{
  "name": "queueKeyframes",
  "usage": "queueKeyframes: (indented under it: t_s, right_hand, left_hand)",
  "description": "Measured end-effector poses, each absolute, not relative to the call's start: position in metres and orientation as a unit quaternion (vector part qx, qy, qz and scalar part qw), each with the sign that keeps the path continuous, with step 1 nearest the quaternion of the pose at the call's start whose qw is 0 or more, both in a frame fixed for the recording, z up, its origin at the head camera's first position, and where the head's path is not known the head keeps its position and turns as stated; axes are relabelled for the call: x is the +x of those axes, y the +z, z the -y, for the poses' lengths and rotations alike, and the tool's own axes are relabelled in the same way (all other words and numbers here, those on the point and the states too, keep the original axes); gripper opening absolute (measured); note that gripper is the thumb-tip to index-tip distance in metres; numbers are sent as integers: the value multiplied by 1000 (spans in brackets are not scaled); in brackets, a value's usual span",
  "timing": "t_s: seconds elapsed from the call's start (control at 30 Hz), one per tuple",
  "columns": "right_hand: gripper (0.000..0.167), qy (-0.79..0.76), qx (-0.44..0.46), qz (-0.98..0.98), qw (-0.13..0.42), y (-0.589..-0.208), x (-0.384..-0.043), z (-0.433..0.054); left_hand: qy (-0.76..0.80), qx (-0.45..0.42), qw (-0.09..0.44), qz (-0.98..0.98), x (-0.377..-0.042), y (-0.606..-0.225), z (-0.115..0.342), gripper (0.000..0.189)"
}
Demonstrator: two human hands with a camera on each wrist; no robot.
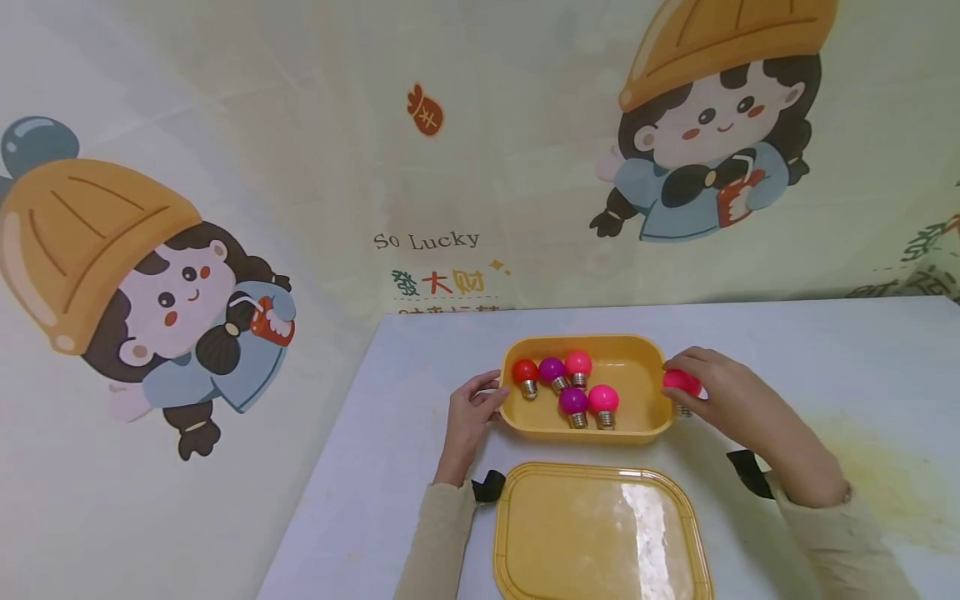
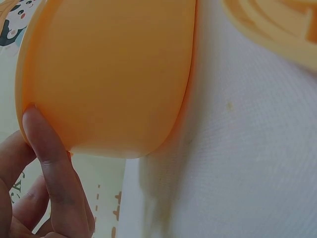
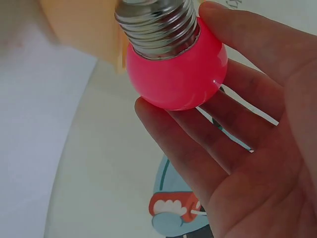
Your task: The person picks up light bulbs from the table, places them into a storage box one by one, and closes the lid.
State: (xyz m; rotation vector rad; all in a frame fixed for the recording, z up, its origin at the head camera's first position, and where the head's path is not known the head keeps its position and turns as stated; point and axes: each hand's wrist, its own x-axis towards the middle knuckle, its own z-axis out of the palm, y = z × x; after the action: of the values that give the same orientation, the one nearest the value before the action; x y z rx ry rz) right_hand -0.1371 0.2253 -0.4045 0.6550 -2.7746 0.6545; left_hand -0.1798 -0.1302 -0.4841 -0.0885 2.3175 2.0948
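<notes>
A yellow plastic box (image 1: 630,398) stands on the table with several small light bulbs lying inside. They are a red bulb (image 1: 525,372), purple bulbs (image 1: 552,370) and pink bulbs (image 1: 603,398), all with silver screw bases. My left hand (image 1: 474,417) grips the box's left end at the rim; in the left wrist view one finger (image 2: 47,139) lies against the outer wall. Beside the box's right end my right hand (image 1: 723,398) holds a pink light bulb (image 3: 178,74) by its round globe, with the screw base pointing away from the palm.
A flat yellow lid (image 1: 570,533) lies on the white table (image 1: 360,467) in front of the box, between the forearms. Behind the table hangs a printed cloth (image 1: 525,167) with cartoon figures. A black strap (image 1: 489,486) sits at the left wrist.
</notes>
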Motion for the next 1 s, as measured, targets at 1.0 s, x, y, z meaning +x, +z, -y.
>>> queueKeyframes:
  t_s: [1.0]
  right_hand:
    - [28,230,254,937,69,-416,-160,-183]
  left_hand:
    - [670,-30,10,-742,-181,-485,131,36]
